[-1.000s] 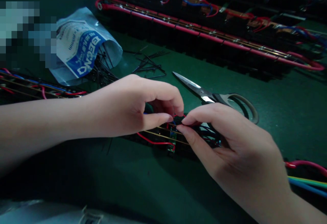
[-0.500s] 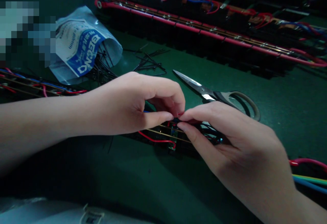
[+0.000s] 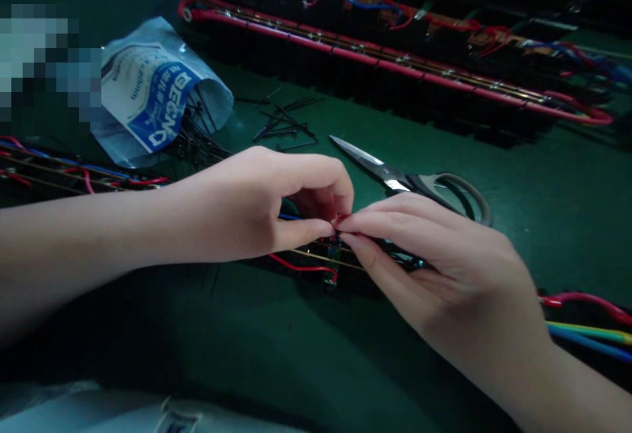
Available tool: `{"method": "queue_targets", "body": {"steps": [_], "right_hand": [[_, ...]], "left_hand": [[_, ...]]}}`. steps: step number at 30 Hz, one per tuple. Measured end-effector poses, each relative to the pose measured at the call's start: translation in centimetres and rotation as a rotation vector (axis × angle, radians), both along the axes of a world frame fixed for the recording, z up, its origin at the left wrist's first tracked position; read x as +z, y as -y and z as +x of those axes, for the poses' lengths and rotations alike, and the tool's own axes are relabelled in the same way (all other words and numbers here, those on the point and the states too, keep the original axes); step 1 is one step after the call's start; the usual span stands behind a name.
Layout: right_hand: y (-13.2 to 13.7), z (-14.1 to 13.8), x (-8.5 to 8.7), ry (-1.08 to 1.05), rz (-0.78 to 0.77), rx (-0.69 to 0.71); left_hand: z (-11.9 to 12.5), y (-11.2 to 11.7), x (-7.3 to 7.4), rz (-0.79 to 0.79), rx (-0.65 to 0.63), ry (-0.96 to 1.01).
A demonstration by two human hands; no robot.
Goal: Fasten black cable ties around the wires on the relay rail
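My left hand (image 3: 276, 206) is closed in a pinch above a long black wired strip with a small green circuit board (image 3: 332, 267) on it. Thumb and index finger of my right hand (image 3: 444, 258) pinch at the same spot, almost touching the left fingertips. What they grip between them is tiny and mostly hidden; a bit of red and black shows there. A red wire (image 3: 301, 266) and brass-coloured rods (image 3: 316, 255) run along the strip below my fingers. Scissors (image 3: 395, 176) with dark handles lie just behind my right hand.
An open plastic bag (image 3: 148, 97) spills thin black cable ties (image 3: 195, 140) at the left, with several loose ties (image 3: 286, 120) beside it. Longer strips with a thick red cable (image 3: 345, 51) lie across the back. Thick blue (image 3: 587, 341) and red cables stretch rightwards.
My right hand has moved slightly left, bringing its fingertips closer against the left ones. The left hand keeps its pinch. The whole view has shifted a little.
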State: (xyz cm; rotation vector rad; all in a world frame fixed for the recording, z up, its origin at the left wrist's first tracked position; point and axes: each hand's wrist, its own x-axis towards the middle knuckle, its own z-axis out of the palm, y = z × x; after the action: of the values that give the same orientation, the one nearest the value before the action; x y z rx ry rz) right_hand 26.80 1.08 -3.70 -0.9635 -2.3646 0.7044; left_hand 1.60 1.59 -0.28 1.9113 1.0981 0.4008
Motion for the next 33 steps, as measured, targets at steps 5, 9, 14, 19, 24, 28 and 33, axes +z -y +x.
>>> {"method": "queue_targets", "body": {"steps": [5, 9, 14, 19, 24, 28, 33], "right_hand": [[0.1, -0.5, 1.2, -0.025, 0.079, 0.021], [0.2, -1.2, 1.6, -0.066, 0.163, 0.024], [0.1, -1.3, 1.6, -0.085, 0.172, 0.019], [0.0, -1.2, 1.4, -0.098, 0.133, 0.027], [-0.1, -1.1, 1.3, -0.137, 0.088, 0.036], [0.0, -1.1, 1.3, -0.142, 0.063, 0.048], [-0.2, -1.1, 1.1, -0.147, 0.023, 0.048]], "left_hand": [[0.1, 0.0, -0.3, -0.002, -0.003, -0.011], [0.2, -0.2, -0.2, -0.038, 0.021, -0.031], [0.0, -0.5, 0.1, -0.003, -0.042, -0.078], [0.1, -0.6, -0.1, 0.042, -0.061, -0.076], [0.2, -0.6, -0.5, -0.055, -0.037, 0.005], [0.4, -0.6, -0.4, -0.112, 0.011, 0.035], [0.6, -0.3, -0.3, -0.086, 0.029, 0.036]]}}
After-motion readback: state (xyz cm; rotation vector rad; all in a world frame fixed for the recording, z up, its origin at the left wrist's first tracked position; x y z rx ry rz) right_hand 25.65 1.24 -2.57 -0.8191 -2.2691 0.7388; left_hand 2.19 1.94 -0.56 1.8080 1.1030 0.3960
